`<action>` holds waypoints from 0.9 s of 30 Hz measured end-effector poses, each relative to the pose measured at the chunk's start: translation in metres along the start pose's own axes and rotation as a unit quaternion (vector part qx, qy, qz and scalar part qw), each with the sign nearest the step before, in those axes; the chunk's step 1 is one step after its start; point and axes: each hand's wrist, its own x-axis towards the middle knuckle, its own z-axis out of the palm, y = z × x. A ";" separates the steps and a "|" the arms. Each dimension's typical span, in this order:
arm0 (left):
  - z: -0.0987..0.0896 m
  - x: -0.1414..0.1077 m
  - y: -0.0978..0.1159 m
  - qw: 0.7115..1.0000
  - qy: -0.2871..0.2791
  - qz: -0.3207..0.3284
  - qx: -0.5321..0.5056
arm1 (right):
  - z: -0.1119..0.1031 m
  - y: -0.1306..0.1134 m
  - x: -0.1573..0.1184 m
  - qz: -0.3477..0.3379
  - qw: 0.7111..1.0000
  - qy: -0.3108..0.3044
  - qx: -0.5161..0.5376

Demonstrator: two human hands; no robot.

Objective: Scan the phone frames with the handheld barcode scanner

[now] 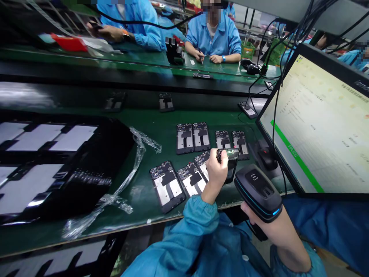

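My left hand (216, 172) is closed on the edge of an opened phone (231, 169), held tilted above the bench with bare circuitry along its top. My right hand (250, 214) grips a black barcode scanner (258, 190), whose head points toward that phone; the scanner hides most of the fingers. Beside my left hand, phone units with exposed boards lie flat, among them a near one (167, 186) and one partly under the hand (190, 177). Behind them rest a pair (184, 137) and two more (240, 144) close together.
A monitor (319, 127) showing a green PASS bar stands at right, with a mouse (267, 158) before it and cables hanging down. Black trays (115, 154) and crumpled plastic wrap (127, 181) lie at left. Across the line, people in blue work at another bench (138, 57).
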 end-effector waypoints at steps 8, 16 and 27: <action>0.001 -0.004 0.001 0.999 0.013 0.038 -0.027 | -0.013 0.001 -0.013 0.007 0.998 -0.017 0.052; -0.001 -0.010 0.007 0.996 0.006 0.076 -0.050 | -0.020 -0.007 -0.020 0.011 0.994 -0.043 0.097; -0.001 -0.019 0.015 0.994 -0.007 0.092 -0.054 | -0.031 0.007 -0.023 0.008 0.992 -0.067 0.108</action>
